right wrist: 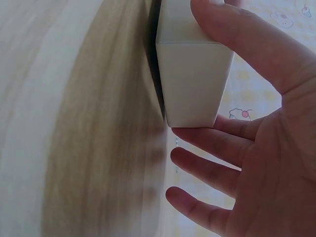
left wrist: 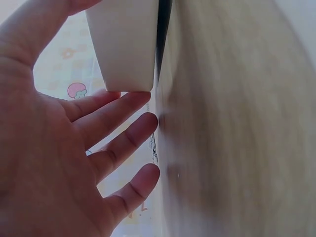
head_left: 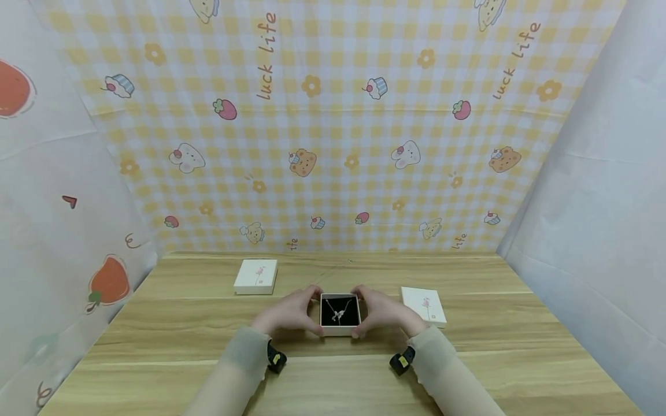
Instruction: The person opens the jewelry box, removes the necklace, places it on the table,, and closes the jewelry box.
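My left hand (head_left: pixel 293 312) and right hand (head_left: pixel 382 312) grasp the open box (head_left: pixel 340 331) between them, one at each side. On each, the thumb is at the near corner and fingertips are at the far one; in the wrist views the outer fingers spread free of it. The box is in front of me, near the middle of the bench (head_left: pixel 333 387), though I cannot tell whether its base touches the wood. Inside it, a black pad (head_left: pixel 329 319) carries a silver necklace (head_left: pixel 339 315), its chain making a V down to the pendant.

I wear a black wrist camera on each arm, below pale sleeves (head_left: pixel 244 352). Just beyond my right wrist lies a white lid (head_left: pixel 420 300) with a pink flower, partly hidden by my arm. Farther off to the left sits a second box (head_left: pixel 256 276), white, with a similar flower. Behind the bench hangs a yellow checked cloth (head_left: pixel 333 133).
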